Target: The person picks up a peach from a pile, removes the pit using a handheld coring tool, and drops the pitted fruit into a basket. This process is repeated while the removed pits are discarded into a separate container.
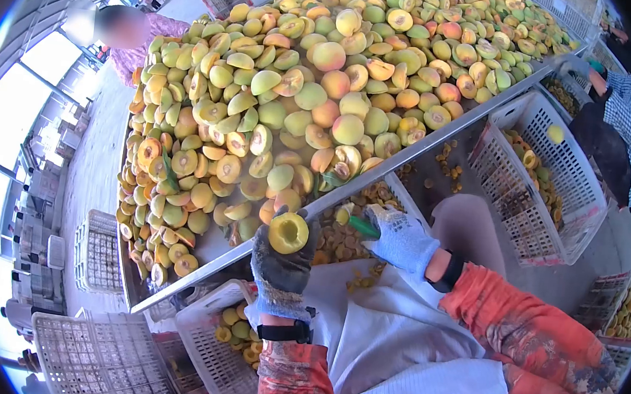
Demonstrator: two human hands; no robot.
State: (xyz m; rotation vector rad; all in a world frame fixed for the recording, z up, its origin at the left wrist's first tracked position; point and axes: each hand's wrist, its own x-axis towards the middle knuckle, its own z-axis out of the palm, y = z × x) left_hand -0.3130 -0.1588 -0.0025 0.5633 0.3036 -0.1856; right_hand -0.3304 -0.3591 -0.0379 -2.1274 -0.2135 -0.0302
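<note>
By the bench's (411,151) near edge, nearer its left corner, the left hand (282,277) has a hollowed fruit half (288,233) pinched in its grip, cut face showing. Just right of it, the right hand's (402,241) grip is closed round a green handle (362,226). A big heap of fruit (334,85) covers the bench; a white crate (199,338) holding fruit sits below that left corner.
</note>
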